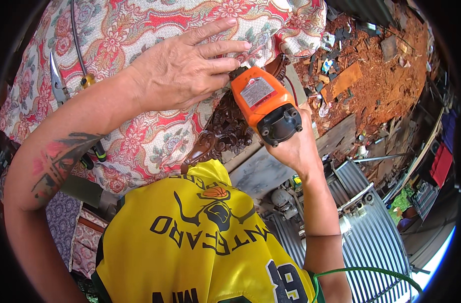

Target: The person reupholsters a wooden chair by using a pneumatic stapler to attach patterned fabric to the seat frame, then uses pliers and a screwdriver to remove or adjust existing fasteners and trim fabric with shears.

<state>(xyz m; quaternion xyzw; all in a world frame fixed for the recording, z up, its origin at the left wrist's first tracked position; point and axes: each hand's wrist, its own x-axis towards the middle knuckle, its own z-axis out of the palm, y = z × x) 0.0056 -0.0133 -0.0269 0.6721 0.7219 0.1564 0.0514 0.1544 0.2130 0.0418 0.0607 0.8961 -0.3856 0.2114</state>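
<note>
- Pressing flat and open, the left hand (182, 68) holds floral fabric (139, 131) taut near the chair's carved wooden edge (225, 129).
- Right hand (296, 146) grips the orange staple gun (265, 103), nose against the fabric edge.
- Likely mid-fastening; next needs firm, aligned pressure.

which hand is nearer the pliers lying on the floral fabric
Left. The left hand lies flat on the floral fabric, with its forearm passing right beside the pliers. The right hand is far off to the right, gripping the orange power tool.
</note>
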